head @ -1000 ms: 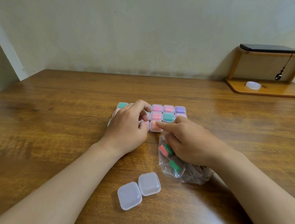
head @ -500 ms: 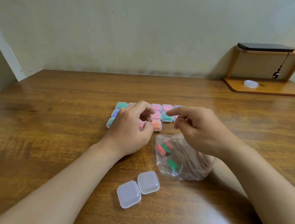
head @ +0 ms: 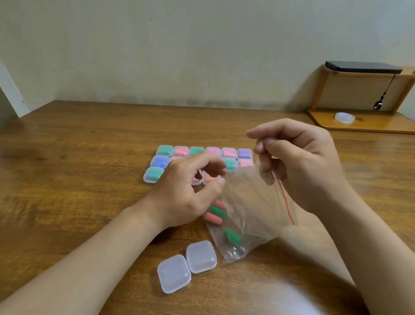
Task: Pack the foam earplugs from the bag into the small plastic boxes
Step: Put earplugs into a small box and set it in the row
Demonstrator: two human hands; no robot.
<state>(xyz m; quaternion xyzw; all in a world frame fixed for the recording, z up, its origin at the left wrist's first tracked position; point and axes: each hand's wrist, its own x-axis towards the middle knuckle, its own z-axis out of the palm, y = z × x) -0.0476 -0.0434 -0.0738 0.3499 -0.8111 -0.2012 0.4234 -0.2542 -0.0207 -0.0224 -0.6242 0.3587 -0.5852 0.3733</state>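
The right hand (head: 298, 162) hangs above the tabletop (head: 72, 195) with its fingers curled, pinching the top edge of a clear plastic bag (head: 250, 201) so that the bag hangs down from it, its lower end resting on the wood. A thin red line runs along the bag's right side. The left hand (head: 188, 193) sits just left of the bag, fingers half curled, thumb and forefinger narrowly apart and holding nothing that shows. Its thumb tip is at the bag's left edge, though contact cannot be told.

Inside the bag, low down, lie the foam earplugs (head: 218, 211) – two pinkish-red and one green bunched together at the left side, another green one nearer the bottom.

Just near of the bag an empty clear box (head: 187, 266) lies hinged open, both halves flat on the tabletop. Beyond the left hand stand the filled boxes (head: 229, 153) – closed, set edge to edge in rows, showing green, pink, blue and purple through their lids; the hand hides some of them.

At the far right a wooden shelf (head: 370, 125) stands on the tabletop against the wall, with a black phone (head: 362, 66) on its upper level and a small white round object (head: 344, 117) on its base.
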